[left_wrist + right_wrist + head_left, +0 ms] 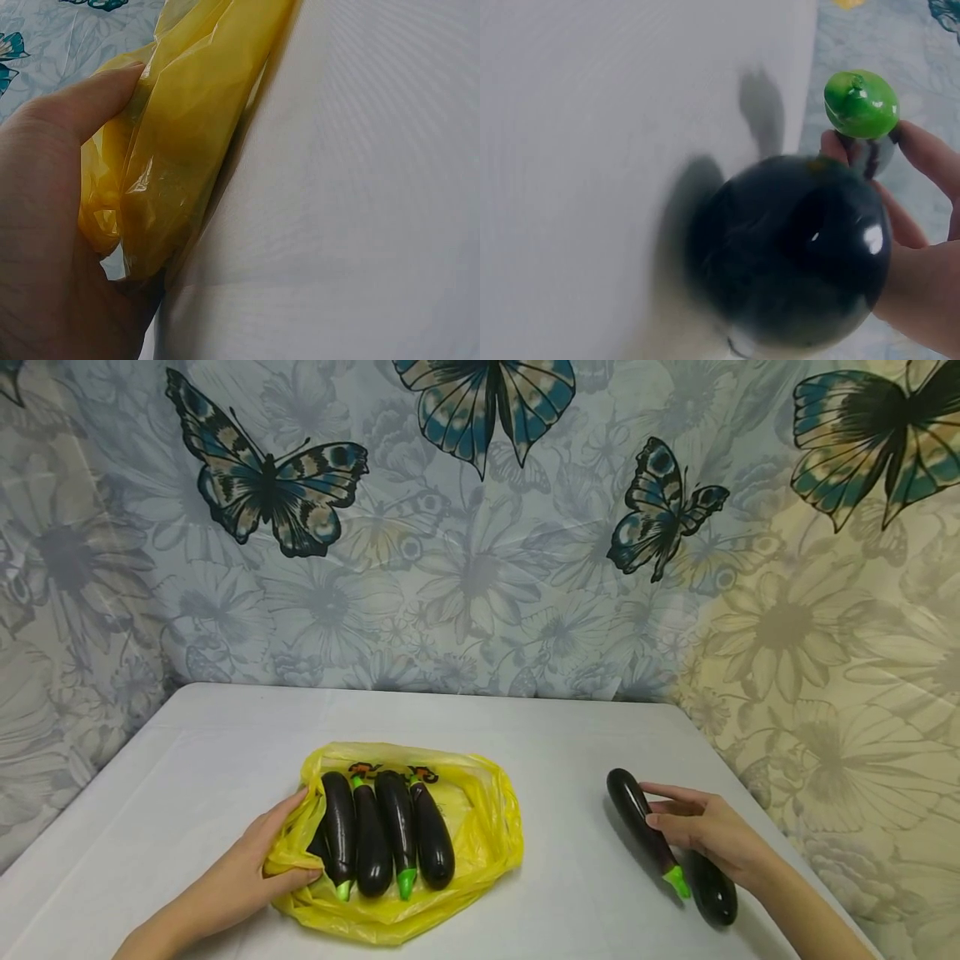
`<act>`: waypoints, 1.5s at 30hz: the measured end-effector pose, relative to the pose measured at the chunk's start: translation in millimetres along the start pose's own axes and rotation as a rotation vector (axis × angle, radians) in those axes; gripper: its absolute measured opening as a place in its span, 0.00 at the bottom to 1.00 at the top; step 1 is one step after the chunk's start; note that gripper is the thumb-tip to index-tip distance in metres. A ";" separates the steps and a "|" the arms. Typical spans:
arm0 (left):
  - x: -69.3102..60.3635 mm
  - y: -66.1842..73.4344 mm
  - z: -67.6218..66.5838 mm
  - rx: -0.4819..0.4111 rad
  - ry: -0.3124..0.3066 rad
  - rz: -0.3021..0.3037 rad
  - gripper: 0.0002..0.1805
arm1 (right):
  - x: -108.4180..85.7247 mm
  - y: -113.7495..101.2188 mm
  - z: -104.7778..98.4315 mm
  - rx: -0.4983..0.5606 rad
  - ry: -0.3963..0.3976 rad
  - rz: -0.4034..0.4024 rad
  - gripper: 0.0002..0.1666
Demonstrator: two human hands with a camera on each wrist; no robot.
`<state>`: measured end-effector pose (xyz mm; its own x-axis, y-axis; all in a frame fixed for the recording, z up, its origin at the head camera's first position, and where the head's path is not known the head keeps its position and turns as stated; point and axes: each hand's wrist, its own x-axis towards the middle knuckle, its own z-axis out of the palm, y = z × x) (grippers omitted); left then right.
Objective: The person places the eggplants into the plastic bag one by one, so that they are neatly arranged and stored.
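Note:
A yellow plastic bag [480,860] lies spread with its mouth facing up, left of the table's middle. Several dark, glossy eggplants [372,852] with green caps lie side by side in it. My left hand [232,868] grips the bag's left rim, fingers over it and thumb at the front; the left wrist view has the bunched plastic [180,135] close up. On the right, my right hand [712,831] pinches an eggplant [637,814], its green cap [862,105] toward me. Beneath that hand another eggplant [712,893] lies on the table, partly covered.
A white cloth covers the table [562,752], with bare surface between the bag and the right-hand eggplants. Behind and at both sides hangs a floral fabric backdrop [480,585] with butterflies, meeting the table's back edge.

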<state>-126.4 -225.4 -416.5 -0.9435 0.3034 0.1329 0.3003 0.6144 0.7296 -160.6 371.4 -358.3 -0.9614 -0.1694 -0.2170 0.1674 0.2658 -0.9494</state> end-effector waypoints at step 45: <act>0.5 -0.7 -0.1 0.020 0.002 -0.004 0.52 | -2.1 -36.0 77.3 0.022 -0.103 -0.054 0.36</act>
<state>-127.1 -225.8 -416.8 -0.9451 0.2991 0.1316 0.2991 0.6299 0.7168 -147.8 288.9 -341.3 -0.9420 -0.2795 -0.1861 0.1216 0.2328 -0.9649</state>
